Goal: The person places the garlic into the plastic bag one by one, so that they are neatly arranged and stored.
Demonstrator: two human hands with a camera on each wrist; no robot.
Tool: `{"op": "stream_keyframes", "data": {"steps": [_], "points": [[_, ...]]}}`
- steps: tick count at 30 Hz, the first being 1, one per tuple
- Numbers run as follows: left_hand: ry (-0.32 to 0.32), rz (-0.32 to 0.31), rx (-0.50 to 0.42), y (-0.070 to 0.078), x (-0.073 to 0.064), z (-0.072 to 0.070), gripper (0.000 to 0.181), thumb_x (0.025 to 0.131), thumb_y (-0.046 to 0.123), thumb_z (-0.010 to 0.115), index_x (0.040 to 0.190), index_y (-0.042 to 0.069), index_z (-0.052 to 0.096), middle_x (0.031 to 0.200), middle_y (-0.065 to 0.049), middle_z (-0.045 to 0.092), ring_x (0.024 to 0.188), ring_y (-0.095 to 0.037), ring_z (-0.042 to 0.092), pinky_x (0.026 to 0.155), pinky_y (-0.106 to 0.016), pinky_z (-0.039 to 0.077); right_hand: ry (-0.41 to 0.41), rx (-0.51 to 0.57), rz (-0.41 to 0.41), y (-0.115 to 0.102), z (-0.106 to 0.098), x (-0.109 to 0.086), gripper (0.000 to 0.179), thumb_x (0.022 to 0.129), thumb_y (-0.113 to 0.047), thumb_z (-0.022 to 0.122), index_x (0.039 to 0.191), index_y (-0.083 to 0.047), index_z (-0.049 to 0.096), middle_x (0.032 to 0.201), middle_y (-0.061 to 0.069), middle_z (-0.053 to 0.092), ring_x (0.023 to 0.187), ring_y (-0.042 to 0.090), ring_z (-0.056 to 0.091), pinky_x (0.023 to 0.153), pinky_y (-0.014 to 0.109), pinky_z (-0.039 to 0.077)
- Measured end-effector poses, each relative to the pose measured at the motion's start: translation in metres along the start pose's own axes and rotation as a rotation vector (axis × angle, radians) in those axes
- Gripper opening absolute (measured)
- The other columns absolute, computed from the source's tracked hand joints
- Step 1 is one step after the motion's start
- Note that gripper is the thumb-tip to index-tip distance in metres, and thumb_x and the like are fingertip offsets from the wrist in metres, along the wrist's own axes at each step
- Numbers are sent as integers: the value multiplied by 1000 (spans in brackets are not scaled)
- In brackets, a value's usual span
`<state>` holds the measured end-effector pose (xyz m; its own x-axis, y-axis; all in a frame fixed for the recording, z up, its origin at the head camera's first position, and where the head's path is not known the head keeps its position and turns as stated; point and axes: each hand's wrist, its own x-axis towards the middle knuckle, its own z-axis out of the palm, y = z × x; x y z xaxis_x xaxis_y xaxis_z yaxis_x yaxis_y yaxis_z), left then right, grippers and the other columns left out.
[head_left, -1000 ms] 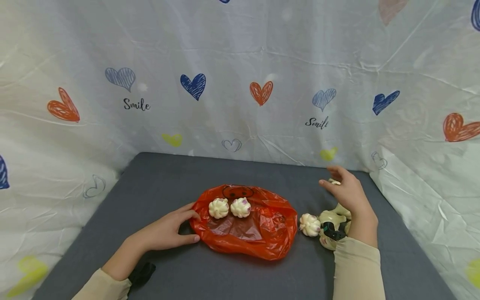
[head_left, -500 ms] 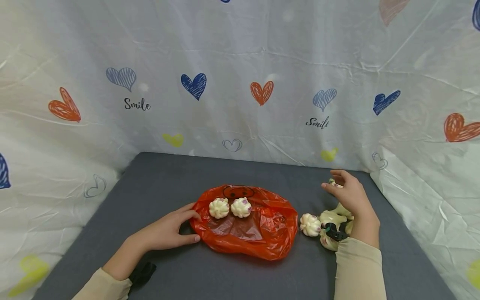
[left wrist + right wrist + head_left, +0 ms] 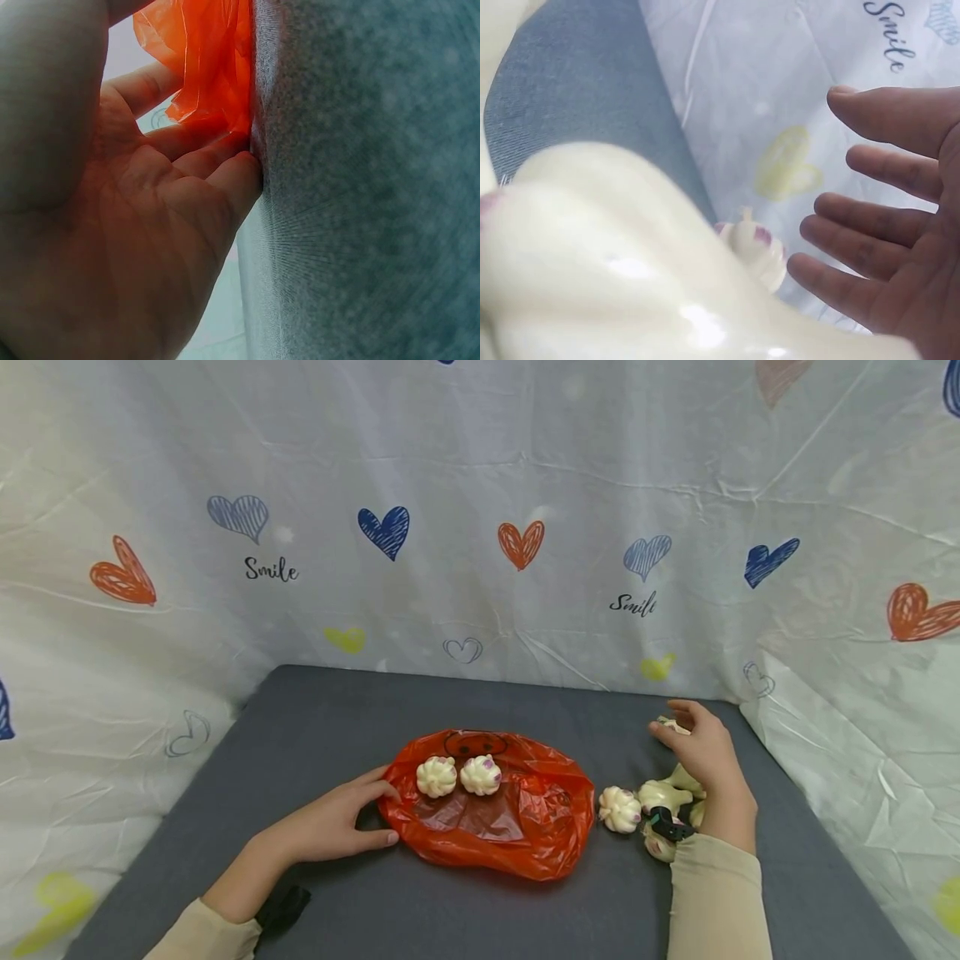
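Note:
My left hand (image 3: 341, 818) rests at the left edge of a red plastic bag (image 3: 525, 860), thumb and fingertips spread wide against its rim. In the left wrist view, relaxed fingers (image 3: 214, 161) touch the orange-looking film (image 3: 214, 60). Two cream garlic bulbs (image 3: 437, 777) lie side by side in the opened bag. My right hand (image 3: 705, 752) hovers at the far right, fingers loosely bent and apart. Beyond its fingers shows a garlic bulb (image 3: 672, 725), partly hidden in the head view; this purple-marked bulb (image 3: 757, 253) appears past a large close one (image 3: 615, 247) in the right wrist view.
Right of the bag lies a garlic bulb (image 3: 619, 810), beside several more (image 3: 663, 797) partly covered by my right wrist and its black camera (image 3: 670, 825). The grey table (image 3: 360, 710) ends at a white curtain (image 3: 450, 460) printed with hearts.
My right hand has shifted slightly right and toward me, its fingers a little more bent. My left hand, the bag and the bulbs in it stay where they were.

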<state>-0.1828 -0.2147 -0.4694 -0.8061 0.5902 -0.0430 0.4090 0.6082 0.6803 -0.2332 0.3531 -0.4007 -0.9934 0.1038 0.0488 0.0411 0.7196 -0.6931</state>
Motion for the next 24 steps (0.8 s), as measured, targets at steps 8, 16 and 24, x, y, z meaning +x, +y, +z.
{"op": "stream_keyframes", "data": {"steps": [8,16,24], "points": [[0,-1,3,-1,0,0,54,98,63,76,137,26,67,175,-20,31,159,-45,33,120,-68,36,30,11,19,9,3,3,78,112,-48,61,168,-1,35,166,37,36,152,58,34,114,73,38],[2,20,-12,0,-2,-1,53,99,61,76,137,25,67,175,-21,31,159,-46,33,120,-69,36,76,26,31,22,8,7,75,112,-44,61,168,-1,36,167,38,34,152,60,33,114,75,36],[-1,18,-16,-2,-2,0,52,100,61,75,139,27,66,175,-20,30,160,-45,32,120,-70,36,29,-1,42,27,4,12,78,113,-46,58,171,-3,29,171,36,28,150,63,32,112,77,36]]}}
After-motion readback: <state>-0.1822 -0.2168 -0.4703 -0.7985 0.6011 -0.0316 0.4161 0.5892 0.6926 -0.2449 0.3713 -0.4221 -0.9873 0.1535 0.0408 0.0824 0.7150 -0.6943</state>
